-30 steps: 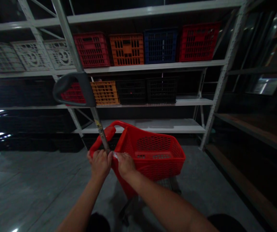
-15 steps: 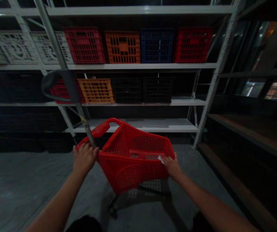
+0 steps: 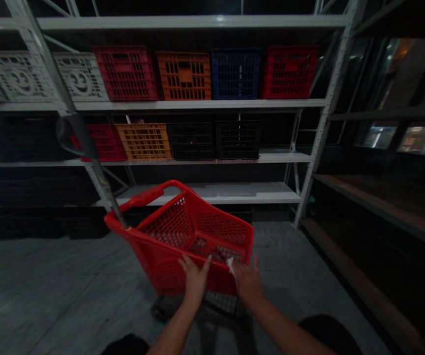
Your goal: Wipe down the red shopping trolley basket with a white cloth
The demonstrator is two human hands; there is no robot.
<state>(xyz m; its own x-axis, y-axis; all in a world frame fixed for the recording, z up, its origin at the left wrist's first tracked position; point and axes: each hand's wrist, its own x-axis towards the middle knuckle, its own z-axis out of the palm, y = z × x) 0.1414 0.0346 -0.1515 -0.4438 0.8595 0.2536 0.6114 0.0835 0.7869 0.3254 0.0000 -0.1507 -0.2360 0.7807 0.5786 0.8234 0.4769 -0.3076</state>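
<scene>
A red plastic shopping cart (image 3: 156,266) with perforated basket walls stands in front of me on dark wheels. My left hand (image 3: 195,280) is at the near side wall of its basket, fingers apart, holding nothing. Just right of it, my right hand (image 3: 248,283) is by the same wall close to the front corner. A small crumpled white tissue (image 3: 230,266) shows at its fingers, lying against the basket rim; whether it is paper or cloth I cannot tell. A metal pole (image 3: 58,81) with a dark grey loop handle (image 3: 77,134) rises from the cart's handle end.
Behind the cart is a white metal rack (image 3: 197,104) with several plastic crates, among them an orange crate (image 3: 184,76) and a blue crate (image 3: 235,74). Dark shelving (image 3: 378,202) runs along the right. Grey concrete floor (image 3: 67,296) lies underneath.
My left hand has let go of the cart's handle end and moved right to the basket's side. My right hand has shifted slightly left and down. The cart appears further left and turned slightly.
</scene>
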